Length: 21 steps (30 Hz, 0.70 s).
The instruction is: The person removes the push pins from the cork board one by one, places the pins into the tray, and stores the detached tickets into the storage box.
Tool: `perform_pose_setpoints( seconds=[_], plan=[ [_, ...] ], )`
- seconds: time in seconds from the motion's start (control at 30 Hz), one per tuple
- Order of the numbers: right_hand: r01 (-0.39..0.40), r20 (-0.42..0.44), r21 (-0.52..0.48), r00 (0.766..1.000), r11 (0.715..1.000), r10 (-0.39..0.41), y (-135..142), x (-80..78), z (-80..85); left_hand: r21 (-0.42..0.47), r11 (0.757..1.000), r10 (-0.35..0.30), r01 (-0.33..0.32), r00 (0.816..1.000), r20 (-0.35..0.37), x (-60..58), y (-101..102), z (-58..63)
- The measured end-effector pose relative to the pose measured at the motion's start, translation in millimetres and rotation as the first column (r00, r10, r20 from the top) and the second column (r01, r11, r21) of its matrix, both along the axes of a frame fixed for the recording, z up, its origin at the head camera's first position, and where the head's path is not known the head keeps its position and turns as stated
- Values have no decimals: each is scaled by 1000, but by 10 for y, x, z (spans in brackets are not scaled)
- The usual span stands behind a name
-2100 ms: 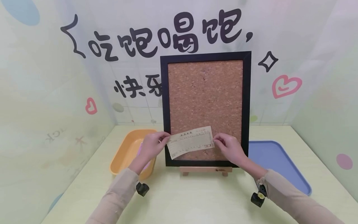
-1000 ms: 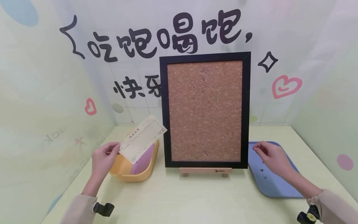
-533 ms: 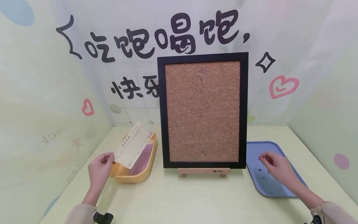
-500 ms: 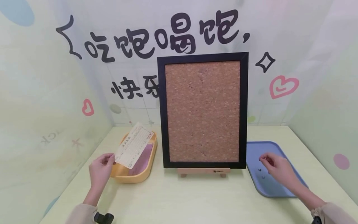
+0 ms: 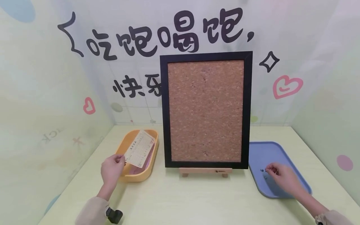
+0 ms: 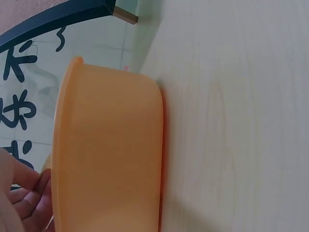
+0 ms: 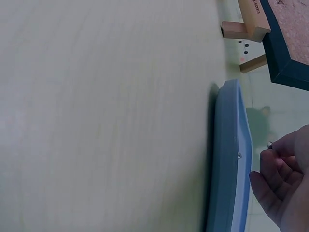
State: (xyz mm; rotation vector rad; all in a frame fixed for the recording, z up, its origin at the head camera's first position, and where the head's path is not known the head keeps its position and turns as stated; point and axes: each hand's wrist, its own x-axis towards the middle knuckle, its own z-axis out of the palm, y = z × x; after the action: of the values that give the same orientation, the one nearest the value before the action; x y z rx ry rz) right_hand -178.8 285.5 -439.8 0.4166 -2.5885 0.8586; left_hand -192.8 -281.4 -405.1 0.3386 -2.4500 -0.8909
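My left hand [image 5: 112, 170] pinches the near-left corner of a cream printed paper slip [image 5: 139, 149]. The slip slants over an orange basin [image 5: 137, 178], where pink-purple paper [image 5: 137, 170] lies partly covered by it. Over the blue tray [image 5: 260, 151], my right hand [image 5: 284, 178] holds a tiny shiny metal piece, apparently a thumbtack [image 7: 270, 144], between thumb and forefinger. Two similar small pieces lie on the tray beside the fingertips, one farther back [image 5: 262, 170]. The left wrist view shows the basin's outer wall hiding most of the slip.
A black-framed corkboard [image 5: 206, 112] stands on a small wooden easel [image 5: 206, 170] between basin and tray. Its cork bears small marks and carries no paper. Behind it is a printed wall sheet [image 5: 135, 68], with pale side panels left and right.
The slip, earlier held against the cork by both hands, has moved left over the basin with my left hand. My right hand has gone to the tray and lowered towards the small pieces.
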Motion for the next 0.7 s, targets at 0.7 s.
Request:
perform_pose_setpoints(
  seconds=[0.7],
  plan=[
    [10, 123, 62, 992, 998, -17, 91, -17, -164, -64, 966, -229, 251, 944, 236, -67, 35, -21]
  ],
)
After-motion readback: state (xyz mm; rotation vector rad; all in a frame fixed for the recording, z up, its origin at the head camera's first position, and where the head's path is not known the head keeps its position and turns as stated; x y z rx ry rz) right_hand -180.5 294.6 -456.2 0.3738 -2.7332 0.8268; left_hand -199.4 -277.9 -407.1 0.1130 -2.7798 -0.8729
